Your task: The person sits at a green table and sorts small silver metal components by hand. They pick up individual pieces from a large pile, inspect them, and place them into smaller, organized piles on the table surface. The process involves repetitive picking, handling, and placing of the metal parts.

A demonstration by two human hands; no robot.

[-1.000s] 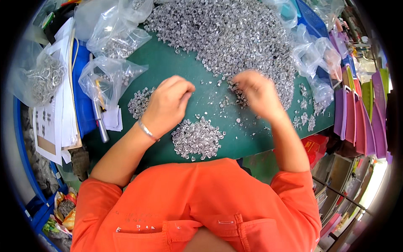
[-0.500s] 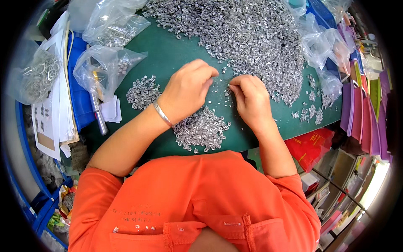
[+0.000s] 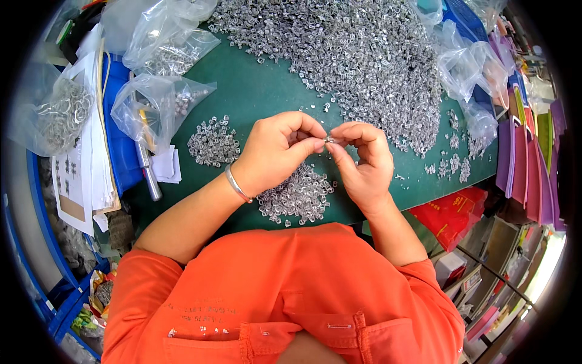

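Pinching one small piece (image 3: pixel 329 139) between them: left hand (image 3: pixel 270 148) and right hand (image 3: pixel 368 162), each with thumb and forefinger closed on it, above the green tabletop (image 3: pixel 242 76). Piece mostly covered by fingertips; its shape cannot be told. Near pile (image 3: pixel 297 200) of clear bits lies between the forearms, partly behind the left hand. Side pile (image 3: pixel 213 142) sits left of it, apart. Large grey heap (image 3: pixel 364 60) spreads beyond both hands. Clear bag (image 3: pixel 160 109) rests at far left of the side pile.
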